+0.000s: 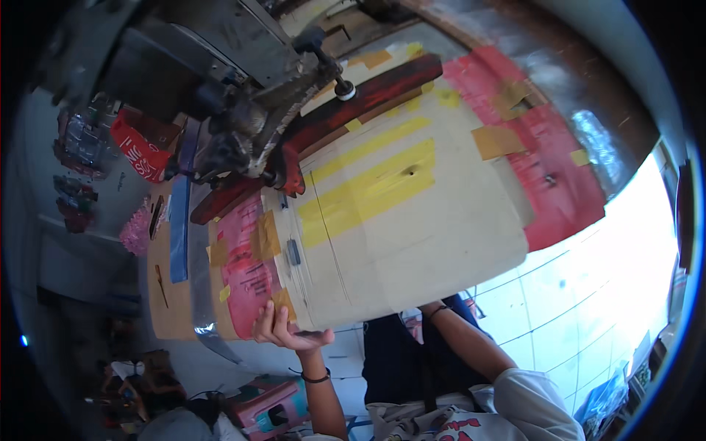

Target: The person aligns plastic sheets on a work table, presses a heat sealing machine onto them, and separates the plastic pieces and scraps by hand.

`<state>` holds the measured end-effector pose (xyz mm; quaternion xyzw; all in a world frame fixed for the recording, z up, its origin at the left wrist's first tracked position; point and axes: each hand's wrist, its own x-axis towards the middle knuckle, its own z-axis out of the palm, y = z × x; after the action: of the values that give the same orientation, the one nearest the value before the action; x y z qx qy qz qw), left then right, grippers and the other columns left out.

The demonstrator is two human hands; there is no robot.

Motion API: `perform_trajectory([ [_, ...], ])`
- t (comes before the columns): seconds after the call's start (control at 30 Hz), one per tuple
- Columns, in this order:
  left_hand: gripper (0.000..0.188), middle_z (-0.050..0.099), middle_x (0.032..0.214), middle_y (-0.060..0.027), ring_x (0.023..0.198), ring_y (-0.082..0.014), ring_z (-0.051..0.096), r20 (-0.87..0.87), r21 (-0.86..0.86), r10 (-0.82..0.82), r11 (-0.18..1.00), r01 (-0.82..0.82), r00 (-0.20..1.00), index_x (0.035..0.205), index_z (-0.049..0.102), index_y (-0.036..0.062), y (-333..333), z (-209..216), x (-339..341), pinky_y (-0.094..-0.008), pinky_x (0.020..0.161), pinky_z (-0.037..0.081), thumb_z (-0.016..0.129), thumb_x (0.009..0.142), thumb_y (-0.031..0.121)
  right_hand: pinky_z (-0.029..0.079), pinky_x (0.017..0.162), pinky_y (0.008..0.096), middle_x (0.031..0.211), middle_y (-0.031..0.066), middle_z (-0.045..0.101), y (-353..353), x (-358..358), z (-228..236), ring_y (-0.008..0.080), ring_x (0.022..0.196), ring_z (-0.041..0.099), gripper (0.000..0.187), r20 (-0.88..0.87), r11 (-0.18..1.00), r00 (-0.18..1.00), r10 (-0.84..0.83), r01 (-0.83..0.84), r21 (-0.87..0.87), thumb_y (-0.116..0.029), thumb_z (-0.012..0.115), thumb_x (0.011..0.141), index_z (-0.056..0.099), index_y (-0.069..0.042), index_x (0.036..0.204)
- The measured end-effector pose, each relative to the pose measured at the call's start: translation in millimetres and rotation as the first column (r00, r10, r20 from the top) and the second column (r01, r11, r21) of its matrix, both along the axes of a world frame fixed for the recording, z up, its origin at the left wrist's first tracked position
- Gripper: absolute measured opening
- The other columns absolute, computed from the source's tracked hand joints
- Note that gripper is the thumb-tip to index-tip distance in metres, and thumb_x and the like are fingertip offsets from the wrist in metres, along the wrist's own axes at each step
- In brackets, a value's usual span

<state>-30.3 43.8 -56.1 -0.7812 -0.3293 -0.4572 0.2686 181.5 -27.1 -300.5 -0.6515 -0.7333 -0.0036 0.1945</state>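
A large cream board (412, 250) with rounded corners and yellow tape strips (375, 195) lies in front of me at a slant. Pink-red sheets (544, 162) are taped to both ends. My left hand (283, 331) touches the board's near left corner, its fingers laid against the pink sheet and brown tape, thumb held apart. My right forearm (478, 349) reaches up to the board's near edge, where the wrist goes under it. The right hand's fingers are hidden there. Across the far side of the board runs a dark red bar (353, 103), joined to a metal machine arm (257, 125).
A grey machine body (184, 59) looms at the upper left, with a red cloth (140, 151) hanging beside it. On the brown panel at left lie a blue strip (179, 235) and a thin tool (161, 285). White floor tiles (559, 301) show at right, with a blue plastic bag (607, 393).
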Motion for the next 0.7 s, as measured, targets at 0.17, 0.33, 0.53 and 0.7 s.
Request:
perform_trajectory([
  [0.17,0.079,0.057,0.138,-0.0108,0.129,-0.0331,0.046,0.099,-0.265,-0.086,0.958,0.110,0.991,0.129,0.062,0.0118,-13.5,10.3,29.0,-0.0525,0.110,0.028,0.060,0.082,0.075,0.028,0.121,0.0505,0.145,0.0214,0.055,-26.3,49.2,-50.4,0.0363,0.146,0.038,0.055,-0.524,0.987,0.838,-0.151,0.097,-0.130,-0.038,0.060,0.093,0.060,0.003,0.131],
  [0.33,0.075,0.057,0.139,-0.0093,0.129,-0.0310,0.047,0.117,-0.278,-0.031,0.959,0.062,0.993,0.130,0.063,0.0130,-22.0,14.0,1.4,-0.0532,0.112,0.026,0.062,0.082,0.070,0.032,0.119,0.0506,0.144,0.0174,0.057,-84.3,53.4,32.9,0.0420,0.144,0.038,0.057,-0.353,0.805,0.871,-0.341,0.076,-0.589,-0.051,0.058,0.094,0.055,-0.025,0.145],
  [0.53,0.065,0.057,0.141,-0.0088,0.135,-0.0309,0.046,0.157,-0.319,0.004,0.947,0.047,0.988,0.131,0.063,0.0130,-26.6,15.8,9.2,-0.0544,0.116,0.022,0.065,0.084,0.058,0.043,0.111,0.0534,0.139,0.0256,0.058,-75.1,50.3,34.4,0.0454,0.130,0.054,0.061,-0.471,0.763,0.819,-0.328,-0.065,-0.643,-0.057,0.058,0.093,0.048,-0.032,0.147],
  [0.7,0.061,0.056,0.142,-0.0102,0.136,-0.0323,0.045,0.216,-0.364,-0.019,0.926,0.099,0.976,0.130,0.063,0.0116,-29.9,21.1,21.3,-0.0554,0.118,0.020,0.065,0.086,0.053,0.042,0.110,0.0576,0.154,0.0319,0.039,-47.3,33.9,31.7,0.0533,0.138,0.043,0.076,-0.186,0.619,0.906,-0.380,0.099,-0.779,-0.063,0.061,0.087,0.037,-0.036,0.154],
])
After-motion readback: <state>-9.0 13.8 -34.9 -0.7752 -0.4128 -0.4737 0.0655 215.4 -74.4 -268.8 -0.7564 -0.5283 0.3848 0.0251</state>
